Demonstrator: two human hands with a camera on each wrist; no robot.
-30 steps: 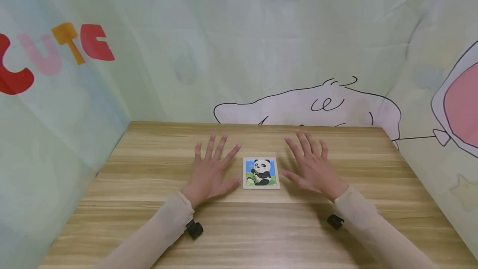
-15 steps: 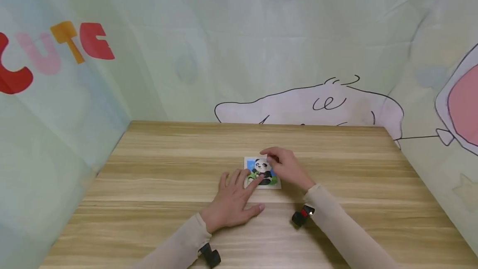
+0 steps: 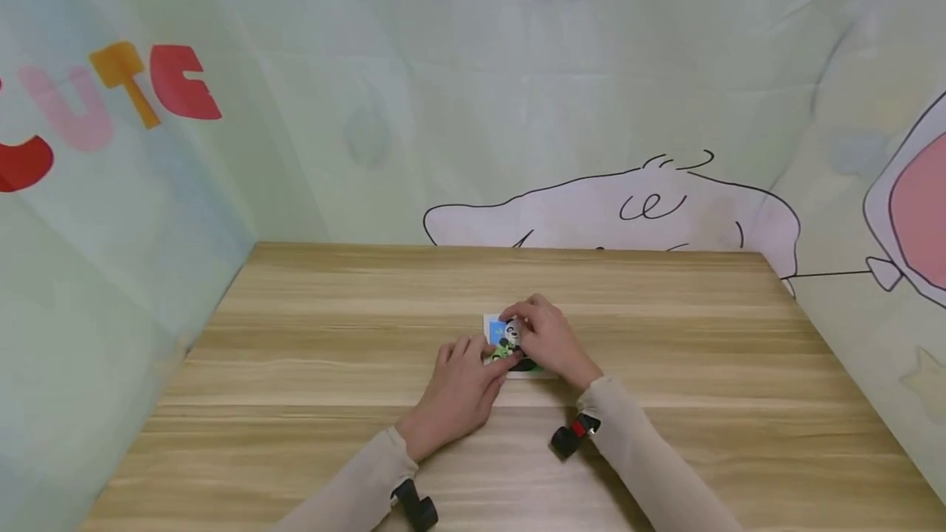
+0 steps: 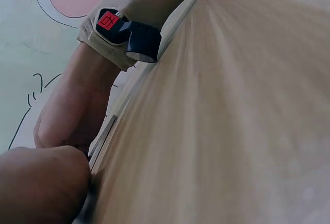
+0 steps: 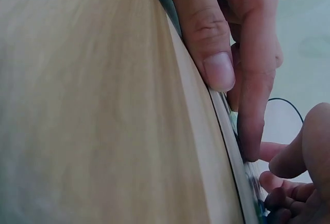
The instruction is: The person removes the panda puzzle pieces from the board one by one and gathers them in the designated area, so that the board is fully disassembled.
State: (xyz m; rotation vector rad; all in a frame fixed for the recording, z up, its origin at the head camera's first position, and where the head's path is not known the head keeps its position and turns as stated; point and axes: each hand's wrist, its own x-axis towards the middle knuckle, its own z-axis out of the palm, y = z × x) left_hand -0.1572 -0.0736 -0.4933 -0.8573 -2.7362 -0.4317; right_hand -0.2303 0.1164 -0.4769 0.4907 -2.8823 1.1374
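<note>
In the head view, the flat, pale-bordered panda picture board (image 3: pixel 496 331) lies on the wood-grained bench (image 3: pixel 332 327), near its middle; a light press from the left hand (image 3: pixel 458 388) could let it slide or turn should the right hand (image 3: pixel 552 340) push harder. If the picture has loose pieces, too small to tell, the overlapping fingers could also knock one askew. The left hand reaches in from the board's 7 o'clock, index finger laid across the picture; the right comes from 4 o'clock, fingers bent over the 2 o'clock corner. In the left wrist view, the right wrist slants down from 12 o'clock, its fingertips hidden. In the right wrist view, the left hand's thumb touches the board's edge and its nearly straight index presses on top; whether the right hand's curled fingers pinch anything, I cannot tell.
</note>
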